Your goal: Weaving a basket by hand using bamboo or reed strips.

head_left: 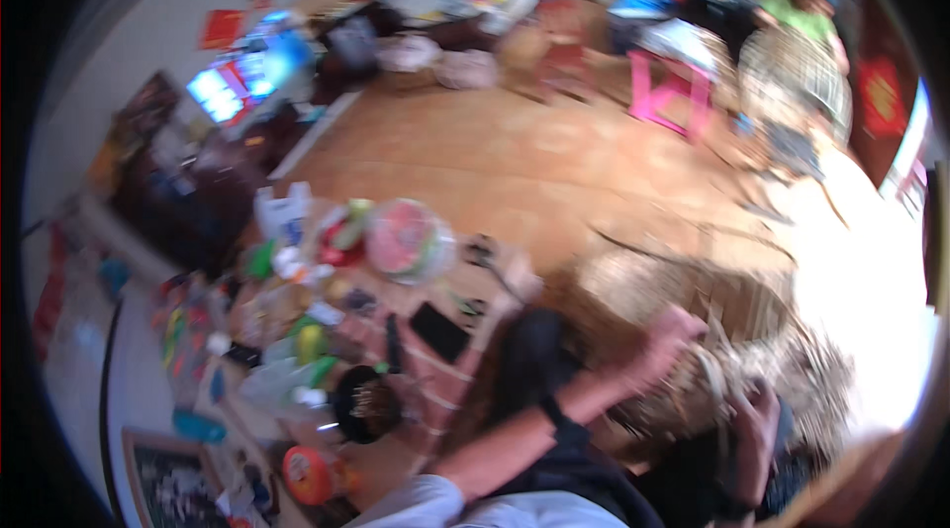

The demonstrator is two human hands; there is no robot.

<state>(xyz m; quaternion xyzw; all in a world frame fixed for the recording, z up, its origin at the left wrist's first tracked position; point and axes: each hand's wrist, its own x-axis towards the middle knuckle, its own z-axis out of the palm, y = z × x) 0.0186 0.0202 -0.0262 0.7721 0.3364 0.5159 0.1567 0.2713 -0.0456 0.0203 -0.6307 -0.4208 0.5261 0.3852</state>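
Observation:
In front of my knees, a large woven basket (757, 305) lies with its hollow showing and ragged strip ends at its near right side. My left hand (665, 348) is closed over the near rim, its fingertips at a pale weaving strip (714, 384). That strip runs down toward my right hand (757, 421), whose fingers are bent around it close to the basket's frayed edge. Motion blur hides the fine detail of both grips. A dark band circles my left wrist.
At my left, a low table (460, 384) carries a black phone (438, 331), a round clear tub (408, 239), a dark bowl (366, 403) and an orange-lidded jar (309, 475). A pink stool (673, 93) stands far off. Another person (807, 18) sits behind a woven basket (797, 73) at the far right.

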